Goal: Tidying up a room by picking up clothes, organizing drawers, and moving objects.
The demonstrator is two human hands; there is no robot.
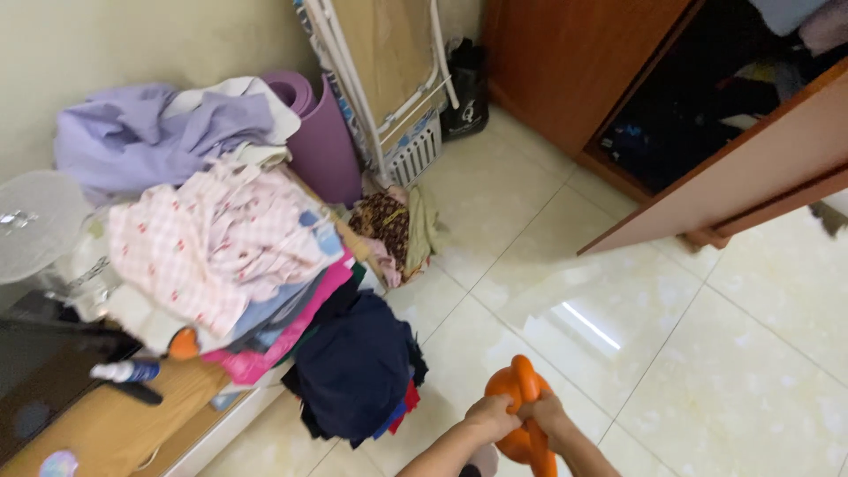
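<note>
Both of my hands grip an orange plastic clothes hanger point(523, 389) low in the middle of the view, above the pale tiled floor. My left hand point(491, 415) holds its left side and my right hand point(545, 413) holds the right side, knuckles almost touching. The hanger's hook points up and away from me. Just to the left hangs a dark navy garment point(353, 367) off the edge of a heap of clothes point(221, 247).
The heap of pink, lilac and checked clothes lies on a low wooden bench point(106, 424) at left. A purple rolled mat point(320, 132) and a folded rack point(389, 79) lean on the wall. A wooden wardrobe with an open door point(733, 185) stands at right.
</note>
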